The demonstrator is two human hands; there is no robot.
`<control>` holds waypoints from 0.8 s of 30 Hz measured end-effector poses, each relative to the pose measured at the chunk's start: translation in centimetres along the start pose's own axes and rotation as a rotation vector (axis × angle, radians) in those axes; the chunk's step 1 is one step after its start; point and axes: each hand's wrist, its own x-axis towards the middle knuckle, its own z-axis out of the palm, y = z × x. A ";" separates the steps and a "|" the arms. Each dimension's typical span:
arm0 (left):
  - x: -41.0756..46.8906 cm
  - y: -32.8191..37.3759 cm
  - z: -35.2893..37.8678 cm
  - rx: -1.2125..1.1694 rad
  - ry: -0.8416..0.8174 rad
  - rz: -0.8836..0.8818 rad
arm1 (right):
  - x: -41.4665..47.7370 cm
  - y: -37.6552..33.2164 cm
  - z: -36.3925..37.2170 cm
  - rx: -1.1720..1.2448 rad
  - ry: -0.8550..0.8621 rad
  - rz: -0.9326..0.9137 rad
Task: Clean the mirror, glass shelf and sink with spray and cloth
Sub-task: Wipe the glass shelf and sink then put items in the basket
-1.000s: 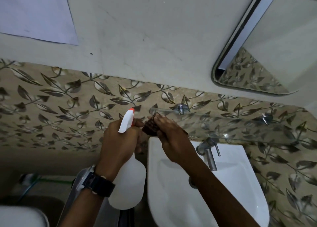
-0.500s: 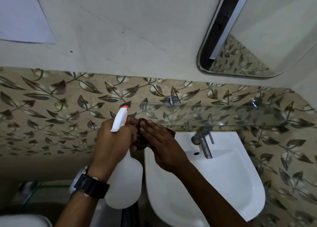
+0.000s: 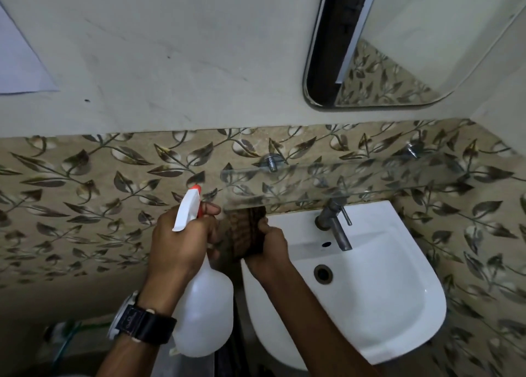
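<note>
Head view, looking down at a washbasin corner. The left hand (image 3: 182,243), with a dark watch (image 3: 142,322) on its wrist, held a white spray bottle (image 3: 203,314) by the neck. Its grip was clamped round the bottle, the forefinger curled over the orange trigger (image 3: 201,210). The bottle hung upright just left of the sink (image 3: 398,314), its orange-tipped nozzle raised toward the leaf-patterned tiles (image 3: 85,191) near the left end of the glass shelf (image 3: 355,177).

The right hand (image 3: 267,251) gripped a dark brown cloth (image 3: 247,228) from below and to the right, fingers closed on its edge. The cloth stood upright between the two hands, over the sink's rear left corner, its top edge just under the front edge of the shelf. Whether the left fingers touched the cloth could not be told.

The shelf, fixed to the tiles by metal brackets (image 3: 271,161), ran above the back of the sink. A metal tap (image 3: 334,223) stood beneath it, over the white basin and its drain (image 3: 323,274). The mirror (image 3: 427,35) hung on the plain wall above the shelf, well apart from both hands. A pale sheet (image 3: 17,63) lay against the wall at upper left.
</note>
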 end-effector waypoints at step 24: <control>0.6 -0.8 1.5 0.044 -0.026 -0.019 | -0.1 -2.4 0.7 0.300 -0.247 0.094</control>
